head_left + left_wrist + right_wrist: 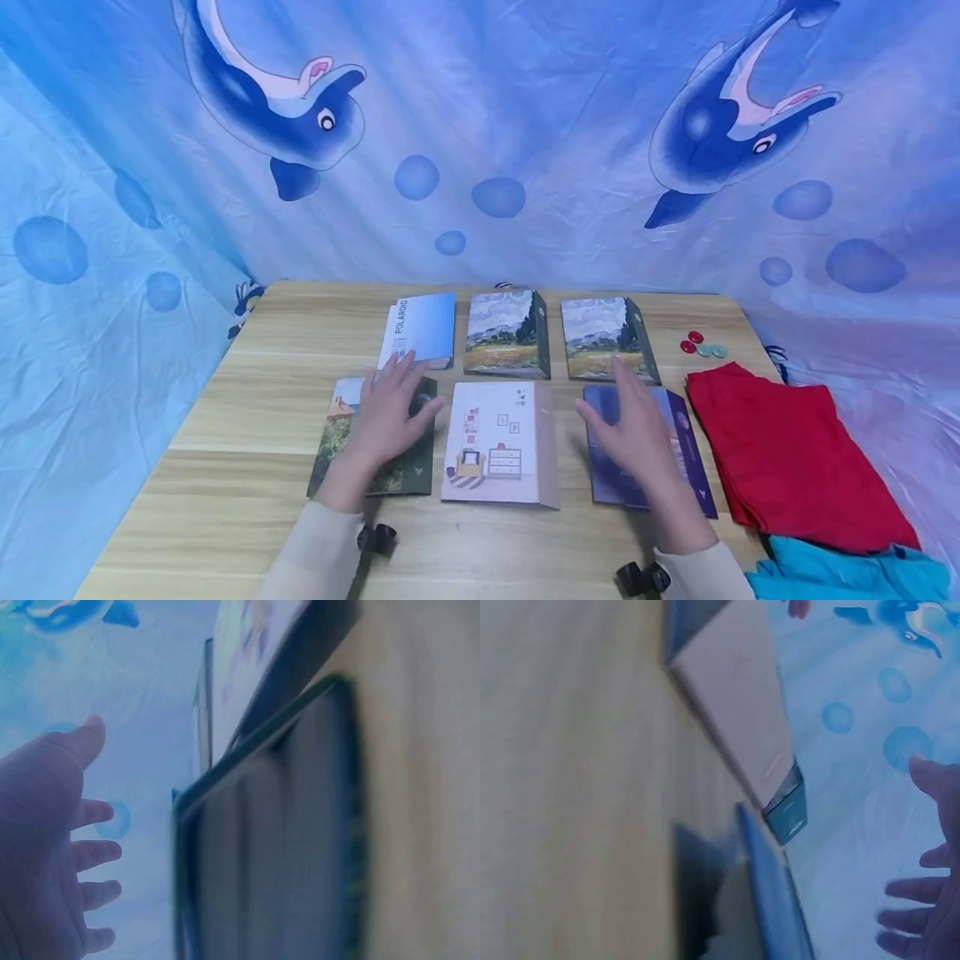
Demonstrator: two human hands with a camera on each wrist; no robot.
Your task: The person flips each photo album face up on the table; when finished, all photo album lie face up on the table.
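My left hand (386,421) hovers with spread fingers over a dark green, book-like album (408,467) with a garden picture on its cover. In the left wrist view the album's open end (255,847) shows close beside the hand. My right hand (637,433) is held above a purple-blue album (613,479), thumb apart from the fingers, and covers part of its cover. Between the hands lies a pale pink album (491,442) with a drawn room on it. Neither hand holds anything.
Behind stand a blue POLAROID album (427,325) and two landscape-painted albums, one left (504,333) and one right (600,333). To the right are red discs (688,347), pale green discs (718,351), a folded red cloth (795,458) and a teal cloth (847,571).
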